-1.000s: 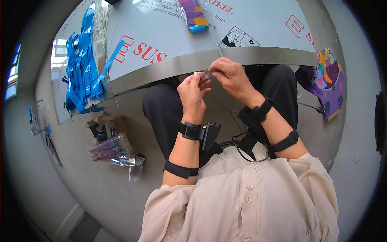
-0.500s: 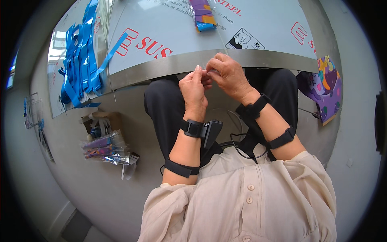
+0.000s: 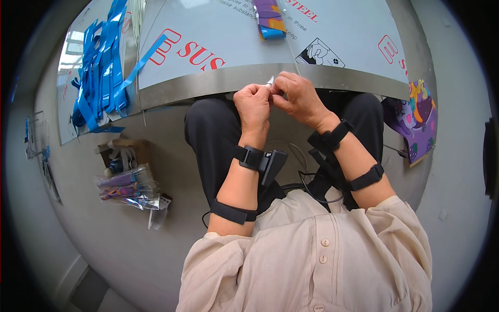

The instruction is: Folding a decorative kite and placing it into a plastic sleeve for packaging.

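My left hand (image 3: 253,106) is closed in a pinch just off the table's near edge. A small whitish pointed piece (image 3: 270,81) sticks up from its fingertips; its kind is too small to tell. My right hand (image 3: 297,99) is closed too, its fingertips pressed against the left ones, and what they grip is hidden. Farther back on the table lies a purple, orange and blue patterned packet (image 3: 271,21) in clear wrap. A thin pale string (image 3: 294,58) runs from near the packet toward the table edge by my right hand.
The table (image 3: 171,89) has a bare metal front edge. Blue flat straps (image 3: 104,73) are heaped at its left, with pale cords (image 3: 137,21) beside them. A carton (image 3: 136,151) and wrapped packets (image 3: 127,187) sit low at left. Purple patterned material (image 3: 421,122) hangs at right.
The whitish pointed piece now shows above my left fingertips. My left fingers have curled more, and both hands stay together. The view has shifted slightly.
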Motion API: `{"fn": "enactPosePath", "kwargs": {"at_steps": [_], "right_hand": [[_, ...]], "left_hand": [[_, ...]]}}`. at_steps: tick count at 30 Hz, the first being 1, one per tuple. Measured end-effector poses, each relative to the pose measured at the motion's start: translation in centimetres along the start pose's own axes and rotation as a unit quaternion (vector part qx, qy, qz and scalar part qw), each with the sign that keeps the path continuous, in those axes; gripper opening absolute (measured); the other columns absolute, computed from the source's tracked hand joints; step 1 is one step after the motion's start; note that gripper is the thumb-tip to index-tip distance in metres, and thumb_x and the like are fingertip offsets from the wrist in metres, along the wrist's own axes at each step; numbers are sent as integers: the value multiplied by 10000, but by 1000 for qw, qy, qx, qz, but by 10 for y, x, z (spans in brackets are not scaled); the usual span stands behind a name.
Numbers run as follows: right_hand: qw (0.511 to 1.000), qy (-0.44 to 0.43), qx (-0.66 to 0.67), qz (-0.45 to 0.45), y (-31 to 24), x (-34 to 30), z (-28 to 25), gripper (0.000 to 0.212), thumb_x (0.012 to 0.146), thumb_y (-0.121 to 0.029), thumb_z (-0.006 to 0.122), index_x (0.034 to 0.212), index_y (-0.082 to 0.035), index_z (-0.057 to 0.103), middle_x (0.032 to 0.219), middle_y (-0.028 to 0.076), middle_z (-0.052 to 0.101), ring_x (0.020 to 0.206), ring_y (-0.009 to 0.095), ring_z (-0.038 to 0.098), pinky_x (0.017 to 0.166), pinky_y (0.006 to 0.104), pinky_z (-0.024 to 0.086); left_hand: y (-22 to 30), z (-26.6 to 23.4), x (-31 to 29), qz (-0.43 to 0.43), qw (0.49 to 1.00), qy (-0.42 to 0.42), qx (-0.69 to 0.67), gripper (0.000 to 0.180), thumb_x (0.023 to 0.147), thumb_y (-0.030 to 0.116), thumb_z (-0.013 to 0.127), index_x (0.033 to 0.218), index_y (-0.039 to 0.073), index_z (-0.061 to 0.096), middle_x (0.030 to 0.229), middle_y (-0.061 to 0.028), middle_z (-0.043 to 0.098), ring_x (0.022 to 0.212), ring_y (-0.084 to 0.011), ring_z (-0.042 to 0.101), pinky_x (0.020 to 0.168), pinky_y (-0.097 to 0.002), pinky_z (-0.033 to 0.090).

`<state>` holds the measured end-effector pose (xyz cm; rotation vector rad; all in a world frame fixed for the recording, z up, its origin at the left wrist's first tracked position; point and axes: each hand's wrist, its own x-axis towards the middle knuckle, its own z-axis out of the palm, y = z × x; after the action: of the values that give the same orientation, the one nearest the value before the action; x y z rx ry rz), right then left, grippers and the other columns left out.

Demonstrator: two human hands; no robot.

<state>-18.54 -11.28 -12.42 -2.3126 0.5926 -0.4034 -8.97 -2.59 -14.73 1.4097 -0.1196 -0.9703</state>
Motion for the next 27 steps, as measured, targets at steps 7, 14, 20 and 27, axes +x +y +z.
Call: {"fn": "enactPosePath", "kwargs": {"at_steps": [7, 14, 20, 27], "right_hand": [[999, -34, -9, -18, 9, -25, -36, 113, 738, -94, 582, 729, -21, 496, 727, 132, 527, 718, 318, 544, 624, 397, 443], [944, 236, -85, 213, 51, -74, -202, 158, 840, -131, 618, 766, 1, 573, 633, -9, 514, 627, 82, 465, 564, 251, 382], [806, -54, -431, 403, 65, -123, -242, 152, 749, -95, 667, 745, 21, 569, 824, 210, 627, 780, 391, 597, 668, 444, 461], [963, 44, -267, -20, 29, -61, -120, 397, 676, 107, 512, 1042, -28, 589, 1188, 124, 560, 1156, 312, 500, 990, 400, 402]], "left_hand": [[-1, 4, -1, 21, 999, 46, 2, 113, 815, 8, 585, 710, -24, 612, 619, -58, 609, 478, -88, 536, 418, -195, 387], [1, -2, -1, 7, 999, 43, 22, 114, 809, 8, 581, 702, -16, 613, 623, -63, 615, 484, -89, 538, 422, -191, 388], [17, -14, -3, 54, 968, 19, 246, 137, 832, 44, 609, 707, -14, 600, 659, -69, 628, 521, -133, 561, 478, -249, 440], [36, -24, 1, 450, 641, -120, 609, 544, 696, -111, 539, 1219, 35, 561, 1284, -102, 550, 1277, -283, 447, 1059, -390, 358]]}}
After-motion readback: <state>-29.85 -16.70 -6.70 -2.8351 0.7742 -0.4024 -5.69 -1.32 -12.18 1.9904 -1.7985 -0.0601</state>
